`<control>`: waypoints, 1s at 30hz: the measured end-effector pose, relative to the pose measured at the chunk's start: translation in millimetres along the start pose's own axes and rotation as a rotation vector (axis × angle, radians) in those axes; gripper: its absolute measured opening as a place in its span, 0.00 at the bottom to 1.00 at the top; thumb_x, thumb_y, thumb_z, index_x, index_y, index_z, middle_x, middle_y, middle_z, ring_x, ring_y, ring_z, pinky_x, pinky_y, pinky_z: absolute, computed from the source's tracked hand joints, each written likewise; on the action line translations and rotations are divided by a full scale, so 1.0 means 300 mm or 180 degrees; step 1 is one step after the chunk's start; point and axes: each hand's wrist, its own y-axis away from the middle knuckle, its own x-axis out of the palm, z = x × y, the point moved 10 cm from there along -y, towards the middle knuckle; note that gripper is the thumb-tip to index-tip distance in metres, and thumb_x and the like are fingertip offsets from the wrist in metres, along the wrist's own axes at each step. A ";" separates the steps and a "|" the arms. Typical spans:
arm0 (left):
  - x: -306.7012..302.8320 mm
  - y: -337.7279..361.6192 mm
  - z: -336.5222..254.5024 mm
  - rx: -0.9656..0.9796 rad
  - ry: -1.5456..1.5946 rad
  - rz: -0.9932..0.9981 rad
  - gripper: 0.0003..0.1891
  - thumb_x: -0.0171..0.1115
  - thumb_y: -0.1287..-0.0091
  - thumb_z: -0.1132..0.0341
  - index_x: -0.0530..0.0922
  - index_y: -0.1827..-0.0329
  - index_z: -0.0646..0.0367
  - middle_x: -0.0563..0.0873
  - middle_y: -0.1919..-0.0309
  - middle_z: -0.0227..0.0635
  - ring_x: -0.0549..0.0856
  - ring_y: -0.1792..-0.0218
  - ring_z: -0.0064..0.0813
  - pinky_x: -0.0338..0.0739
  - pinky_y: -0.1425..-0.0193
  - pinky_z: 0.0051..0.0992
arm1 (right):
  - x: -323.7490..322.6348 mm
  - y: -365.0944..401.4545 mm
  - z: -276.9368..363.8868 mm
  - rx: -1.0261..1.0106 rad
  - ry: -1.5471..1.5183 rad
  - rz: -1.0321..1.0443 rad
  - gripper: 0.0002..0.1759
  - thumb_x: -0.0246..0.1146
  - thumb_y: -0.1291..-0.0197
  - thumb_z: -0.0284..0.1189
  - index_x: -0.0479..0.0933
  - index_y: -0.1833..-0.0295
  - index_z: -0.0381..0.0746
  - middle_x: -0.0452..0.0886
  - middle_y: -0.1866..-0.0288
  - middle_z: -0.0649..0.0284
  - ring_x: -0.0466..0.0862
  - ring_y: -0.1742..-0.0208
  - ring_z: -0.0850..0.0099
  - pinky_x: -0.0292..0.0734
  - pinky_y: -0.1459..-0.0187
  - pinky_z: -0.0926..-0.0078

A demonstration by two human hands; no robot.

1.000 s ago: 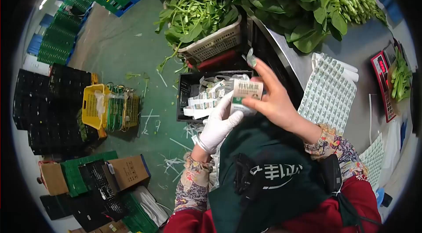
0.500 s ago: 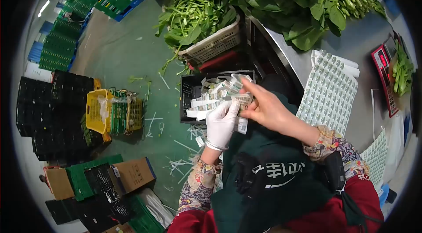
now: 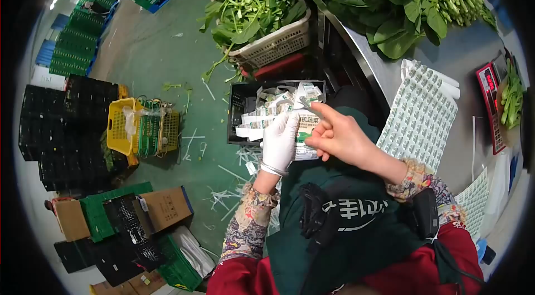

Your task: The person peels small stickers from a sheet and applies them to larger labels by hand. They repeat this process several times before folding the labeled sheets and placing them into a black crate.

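My left hand (image 3: 278, 142), in a white glove, is closed on a printed label (image 3: 307, 123) with green and dark lettering. The label lies spread out to the right of its fingers. At the label's right edge is my bare right hand (image 3: 343, 138), its thumb and index finger apart, the other fingers curled. Just beyond the hands, a black crate (image 3: 238, 111) holds a jumble of printed label strips (image 3: 273, 106), partly hidden by my left hand.
Leafy greens fill a pale basket (image 3: 278, 50) ahead; more greens (image 3: 390, 8) lie on the metal table (image 3: 465, 50). Label sheets (image 3: 421, 116) and a red scale (image 3: 490, 94) are at right. A yellow basket (image 3: 120, 128), stacked black crates (image 3: 61, 133) and paper scraps (image 3: 223, 197) are at left.
The label between my hands now shows more of its printed face, spread flatter and wider. My right index finger and thumb have shifted slightly right. The whole view has tilted a little.
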 end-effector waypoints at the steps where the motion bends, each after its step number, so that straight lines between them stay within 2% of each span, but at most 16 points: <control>1: 0.013 0.003 -0.024 0.0115 -0.0096 0.0014 0.13 0.51 0.28 0.65 0.78 0.54 0.67 0.84 0.65 0.34 0.80 0.65 0.19 0.75 0.60 0.21 | -0.004 0.005 0.011 -0.0120 0.0337 -0.0103 0.37 0.65 0.45 0.25 0.56 0.31 0.33 0.79 0.73 0.58 0.80 0.77 0.76 0.76 0.76 0.78; 2: 0.013 0.004 -0.025 0.0342 -0.0360 0.0005 0.14 0.49 0.27 0.64 0.78 0.53 0.66 0.83 0.63 0.35 0.80 0.61 0.20 0.75 0.57 0.22 | -0.023 0.007 0.050 -0.0679 0.0943 -0.0342 0.41 0.66 0.45 0.27 0.54 0.29 0.33 0.79 0.74 0.56 0.81 0.79 0.74 0.75 0.75 0.75; 5: 0.025 0.008 -0.085 0.0230 -0.0227 -0.0003 0.14 0.48 0.27 0.64 0.77 0.51 0.66 0.83 0.60 0.35 0.81 0.58 0.21 0.75 0.54 0.23 | -0.054 0.006 0.064 -0.1032 0.1210 -0.0580 0.43 0.66 0.45 0.28 0.51 0.28 0.35 0.79 0.74 0.54 0.79 0.81 0.73 0.74 0.74 0.73; 6: 0.051 0.009 -0.100 0.0273 0.0118 0.0316 0.15 0.48 0.27 0.63 0.75 0.48 0.65 0.82 0.57 0.36 0.81 0.57 0.22 0.76 0.52 0.23 | -0.045 -0.008 0.007 -0.0389 0.0456 -0.0305 0.45 0.65 0.45 0.26 0.46 0.26 0.37 0.81 0.70 0.55 0.79 0.80 0.76 0.74 0.75 0.76; 7: 0.062 0.032 -0.093 -0.0242 0.0593 0.0272 0.15 0.50 0.28 0.62 0.74 0.47 0.64 0.82 0.55 0.36 0.80 0.56 0.21 0.76 0.51 0.23 | -0.067 -0.002 0.058 -0.0402 0.0132 -0.0435 0.43 0.64 0.43 0.24 0.47 0.27 0.35 0.82 0.67 0.59 0.78 0.79 0.80 0.72 0.78 0.82; 9: 0.060 0.037 -0.031 -0.0235 0.0119 0.0639 0.16 0.52 0.29 0.61 0.75 0.48 0.66 0.83 0.57 0.35 0.81 0.59 0.19 0.77 0.53 0.23 | -0.152 -0.028 0.074 -0.0533 -0.0855 -0.0793 0.37 0.62 0.42 0.23 0.52 0.30 0.33 0.82 0.64 0.62 0.76 0.79 0.83 0.70 0.80 0.86; 12: 0.019 0.060 0.072 -0.0845 0.0839 0.0098 0.14 0.53 0.28 0.63 0.78 0.54 0.67 0.85 0.65 0.32 0.82 0.68 0.16 0.78 0.63 0.18 | -0.239 -0.038 0.081 -0.0872 -0.0045 -0.1266 0.24 0.64 0.42 0.27 0.68 0.41 0.30 0.76 0.69 0.66 0.75 0.75 0.83 0.71 0.79 0.85; 14: -0.006 0.041 0.074 -0.0701 0.0888 -0.0149 0.14 0.52 0.28 0.62 0.79 0.56 0.66 0.85 0.65 0.33 0.82 0.70 0.16 0.77 0.66 0.17 | -0.200 -0.026 0.049 -0.0757 -0.0157 -0.1274 0.14 0.66 0.44 0.29 0.77 0.57 0.30 0.76 0.71 0.67 0.75 0.76 0.83 0.70 0.79 0.85; 17: -0.013 0.024 0.029 -0.0376 0.0690 -0.0285 0.14 0.52 0.28 0.62 0.79 0.57 0.66 0.84 0.66 0.32 0.81 0.70 0.14 0.76 0.67 0.16 | -0.063 -0.021 -0.046 0.0190 -0.0454 -0.0416 0.12 0.66 0.44 0.29 0.77 0.62 0.31 0.79 0.75 0.66 0.76 0.77 0.84 0.68 0.82 0.86; 19: -0.009 0.017 0.017 -0.0193 0.0462 -0.0299 0.14 0.52 0.28 0.63 0.79 0.57 0.66 0.84 0.67 0.31 0.80 0.70 0.14 0.75 0.67 0.15 | -0.054 -0.022 -0.072 0.0240 -0.0435 -0.0417 0.12 0.66 0.44 0.29 0.77 0.63 0.30 0.78 0.76 0.67 0.76 0.77 0.85 0.68 0.82 0.86; 21: -0.003 0.018 0.020 -0.0136 0.0344 -0.0302 0.14 0.52 0.27 0.63 0.79 0.58 0.65 0.84 0.68 0.29 0.80 0.70 0.14 0.75 0.66 0.14 | -0.074 -0.032 -0.069 0.0132 0.0265 -0.0376 0.16 0.68 0.47 0.30 0.73 0.60 0.30 0.79 0.77 0.64 0.77 0.78 0.83 0.70 0.80 0.83; 23: 0.034 0.016 0.010 -0.0229 0.0634 0.0115 0.14 0.52 0.28 0.62 0.77 0.52 0.65 0.83 0.61 0.31 0.79 0.62 0.16 0.73 0.57 0.17 | -0.115 -0.044 -0.057 -0.0177 0.0941 -0.0680 0.21 0.70 0.48 0.30 0.69 0.56 0.30 0.79 0.76 0.63 0.77 0.79 0.82 0.71 0.80 0.82; 24: 0.046 0.009 -0.006 -0.0261 0.0784 0.0314 0.15 0.53 0.28 0.62 0.75 0.49 0.65 0.82 0.58 0.32 0.78 0.58 0.17 0.72 0.52 0.18 | -0.123 -0.046 -0.061 0.0096 0.0623 -0.0626 0.28 0.71 0.50 0.31 0.63 0.52 0.31 0.78 0.77 0.62 0.77 0.79 0.81 0.72 0.78 0.81; 26: 0.073 0.018 0.012 -0.0286 0.1155 0.0889 0.20 0.53 0.29 0.61 0.70 0.40 0.64 0.78 0.47 0.35 0.75 0.48 0.19 0.68 0.41 0.23 | -0.161 -0.051 -0.036 -0.0291 -0.0270 -0.0894 0.26 0.68 0.47 0.27 0.62 0.49 0.32 0.78 0.75 0.63 0.77 0.78 0.81 0.72 0.77 0.84; 29: 0.017 0.044 0.155 -0.1015 -0.0074 0.0647 0.17 0.55 0.30 0.62 0.75 0.47 0.67 0.83 0.57 0.35 0.82 0.57 0.20 0.76 0.52 0.22 | -0.274 -0.043 0.037 -0.0715 -0.0573 -0.1416 0.22 0.64 0.42 0.23 0.61 0.48 0.32 0.78 0.72 0.63 0.77 0.77 0.81 0.71 0.78 0.86; 30: 0.002 0.053 0.159 -0.0944 0.0627 0.0300 0.15 0.56 0.30 0.62 0.78 0.53 0.68 0.84 0.62 0.35 0.84 0.64 0.20 0.79 0.60 0.21 | -0.273 -0.042 0.019 -0.0622 -0.0576 -0.1443 0.20 0.63 0.41 0.24 0.63 0.48 0.32 0.78 0.72 0.63 0.78 0.77 0.81 0.71 0.79 0.86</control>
